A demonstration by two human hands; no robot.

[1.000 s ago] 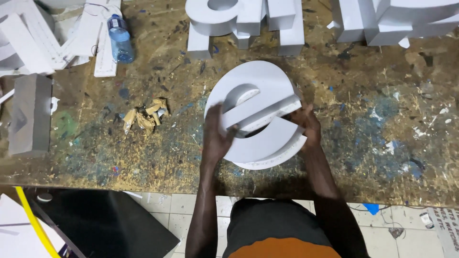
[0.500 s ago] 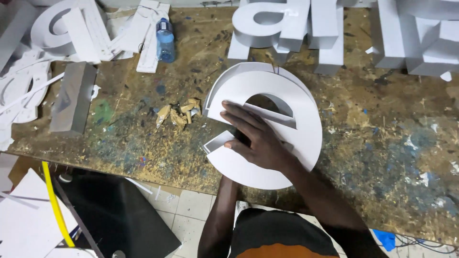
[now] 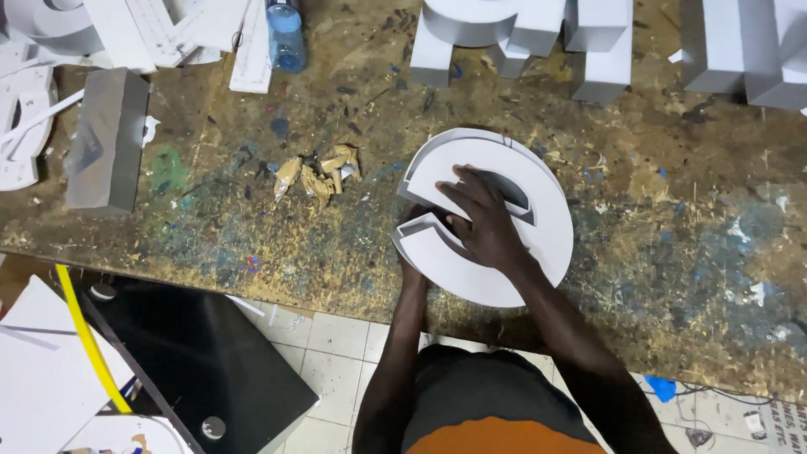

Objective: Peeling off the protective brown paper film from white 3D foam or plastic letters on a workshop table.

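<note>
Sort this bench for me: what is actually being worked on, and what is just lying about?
In hand:
white e-shaped letter, flat on the workbench
right hand pressing on its face
left hand at its open left edge

Lying about:
water bottle
grey block
crumpled tape scraps
other white letters

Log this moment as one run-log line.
right hand: flat on top of white foam letter | left hand: at letter's left edge, mostly hidden | letter: lying on paint-stained workbench | crumpled tape scraps: left of letter
</note>
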